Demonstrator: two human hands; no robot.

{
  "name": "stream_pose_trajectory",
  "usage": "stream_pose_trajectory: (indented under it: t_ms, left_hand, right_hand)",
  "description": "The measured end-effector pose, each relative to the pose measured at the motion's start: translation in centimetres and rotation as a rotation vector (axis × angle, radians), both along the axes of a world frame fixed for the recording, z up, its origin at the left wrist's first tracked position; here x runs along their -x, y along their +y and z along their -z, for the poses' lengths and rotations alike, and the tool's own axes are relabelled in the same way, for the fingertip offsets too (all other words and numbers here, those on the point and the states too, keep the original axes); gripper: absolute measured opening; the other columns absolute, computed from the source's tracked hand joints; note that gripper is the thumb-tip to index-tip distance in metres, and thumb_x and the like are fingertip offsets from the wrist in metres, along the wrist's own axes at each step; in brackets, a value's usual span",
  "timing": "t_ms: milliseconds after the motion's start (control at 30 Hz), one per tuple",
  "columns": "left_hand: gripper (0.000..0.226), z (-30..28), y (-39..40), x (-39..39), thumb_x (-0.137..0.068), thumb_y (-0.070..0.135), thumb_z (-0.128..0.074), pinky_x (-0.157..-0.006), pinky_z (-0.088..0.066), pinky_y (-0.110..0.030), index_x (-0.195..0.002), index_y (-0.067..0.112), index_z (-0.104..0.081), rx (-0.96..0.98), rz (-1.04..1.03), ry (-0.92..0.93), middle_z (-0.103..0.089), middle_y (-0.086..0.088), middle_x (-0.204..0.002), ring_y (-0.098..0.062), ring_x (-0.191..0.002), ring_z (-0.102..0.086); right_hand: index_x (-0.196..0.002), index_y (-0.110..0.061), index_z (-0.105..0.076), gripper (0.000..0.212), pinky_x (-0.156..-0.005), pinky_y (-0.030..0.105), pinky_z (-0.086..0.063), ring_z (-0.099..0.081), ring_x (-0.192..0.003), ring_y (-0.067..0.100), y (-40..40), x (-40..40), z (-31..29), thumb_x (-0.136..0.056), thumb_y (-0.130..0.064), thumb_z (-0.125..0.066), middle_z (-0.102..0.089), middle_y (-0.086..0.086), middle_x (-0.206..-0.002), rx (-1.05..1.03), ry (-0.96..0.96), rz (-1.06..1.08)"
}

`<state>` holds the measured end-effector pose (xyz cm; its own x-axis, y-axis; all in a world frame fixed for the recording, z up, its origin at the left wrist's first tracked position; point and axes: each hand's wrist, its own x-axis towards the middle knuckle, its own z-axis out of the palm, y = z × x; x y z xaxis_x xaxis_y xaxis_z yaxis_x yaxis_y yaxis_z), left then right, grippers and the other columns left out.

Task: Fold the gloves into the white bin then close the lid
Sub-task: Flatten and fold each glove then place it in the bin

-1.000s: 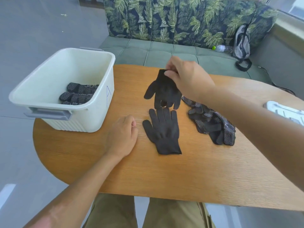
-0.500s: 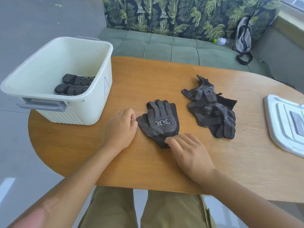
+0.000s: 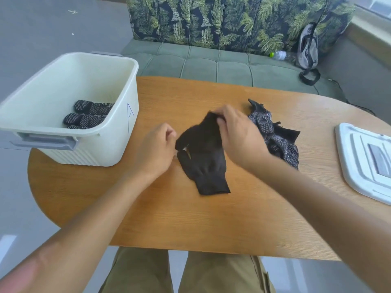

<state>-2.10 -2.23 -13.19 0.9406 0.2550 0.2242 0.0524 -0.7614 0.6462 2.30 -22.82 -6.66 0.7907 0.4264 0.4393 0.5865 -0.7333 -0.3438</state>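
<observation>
Two gloves (image 3: pixel 203 153): stacked at table (image 3: pixel 211 218) centre, right of bin (image 3: pixel 118 142), not yet folded.
Risk: could slide apart mid-fold, judging by the loose top layer.
Right hand (image 3: pixel 239 136): pinching top glove's finger end, lifted off table.
Left hand (image 3: pixel 156 144): curled at thumb side; grip unclear.
Lid (image 3: pixel 347 166): far right of bin, off.

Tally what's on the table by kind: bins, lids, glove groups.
White bin: 1
Lid: 1, off, at the table's right edge
Glove groups: 3: folded gloves in the bin, black gloves being folded by both hands, loose pile
Total: 5
</observation>
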Motion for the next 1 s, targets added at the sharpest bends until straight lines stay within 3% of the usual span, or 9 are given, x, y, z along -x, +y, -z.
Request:
stream_pose_trajectory:
  t_ms: [167,333,433,533,667,867,1000]
  left_hand:
    - [0.014,2.6,1.5,2.3,-0.101,0.034,-0.043,-0.074,-0.053,-0.039,-0.096,0.028,-0.054,-0.23,-0.036,0.085,-0.058,0.008,-0.093,-0.015,-0.086,-0.057]
    - [0.007,3.4,1.5,4.2,-0.098,0.028,-0.048,-0.073,-0.049,-0.036,-0.091,0.026,-0.049,-0.363,-0.075,0.026,-0.055,0.007,-0.089,-0.016,-0.083,-0.051]
    - [0.005,3.9,1.3,4.2,-0.097,0.027,-0.048,-0.075,-0.049,-0.038,-0.092,0.025,-0.048,-0.385,-0.092,0.0,-0.055,0.006,-0.088,-0.018,-0.084,-0.051]
    - [0.005,4.1,1.3,4.1,-0.095,0.029,-0.049,-0.075,-0.049,-0.04,-0.092,0.025,-0.048,-0.4,-0.101,-0.01,-0.055,0.006,-0.088,-0.02,-0.085,-0.052]
    - [0.006,4.1,1.2,4.1,-0.091,0.025,-0.054,-0.071,-0.044,-0.041,-0.09,0.022,-0.048,-0.397,-0.115,-0.041,-0.057,0.001,-0.085,-0.026,-0.082,-0.052]
    - [0.006,4.2,1.3,4.1,-0.091,0.024,-0.053,-0.069,-0.044,-0.042,-0.091,0.021,-0.049,-0.404,-0.107,-0.04,-0.057,0.0,-0.085,-0.027,-0.081,-0.051]
    - [0.005,4.0,1.2,4.2,-0.092,0.025,-0.052,-0.07,-0.045,-0.043,-0.092,0.021,-0.049,-0.424,-0.092,-0.034,-0.057,0.001,-0.086,-0.026,-0.081,-0.051]
  right_hand:
    - [-0.121,-0.012,-0.052,0.023,-0.079,0.045,-0.049,-0.056,-0.101,0.034,2.4,-6.3,-6.3,-0.103,-0.018,-0.038,-0.059,0.009,-0.116,0.144,-0.094,0.031]
    - [-0.114,-0.013,-0.054,0.02,-0.079,0.045,-0.049,-0.056,-0.098,0.03,2.6,-7.6,-8.3,-0.101,-0.016,-0.039,-0.059,0.005,-0.112,0.093,-0.18,-0.058]
    - [-0.114,-0.015,-0.058,0.02,-0.072,0.039,-0.048,-0.056,-0.096,0.027,1.3,-4.2,-5.6,-0.1,-0.015,-0.045,-0.061,0.004,-0.108,0.103,-0.207,-0.115]
    - [-0.113,-0.016,-0.062,0.023,-0.064,0.036,-0.049,-0.055,-0.089,0.025,-1.2,1.8,0.3,-0.091,-0.01,-0.055,-0.059,0.002,-0.097,0.258,-0.241,-0.243]
    - [-0.112,-0.012,-0.064,0.03,-0.066,0.032,-0.051,-0.061,-0.089,0.026,-3.5,7.7,6.7,-0.09,-0.013,-0.043,-0.063,0.002,-0.099,0.424,-0.168,-0.362]
    - [-0.111,-0.007,-0.065,0.021,-0.079,0.029,-0.05,-0.06,-0.098,0.025,-4.2,8.2,8.8,-0.092,-0.003,-0.056,-0.063,0.004,-0.106,0.272,-0.146,-0.271]
    - [-0.108,-0.007,-0.067,0.019,-0.076,0.028,-0.049,-0.06,-0.094,0.024,-4.2,8.6,8.9,-0.091,-0.003,-0.06,-0.063,0.004,-0.103,0.283,-0.181,-0.25]
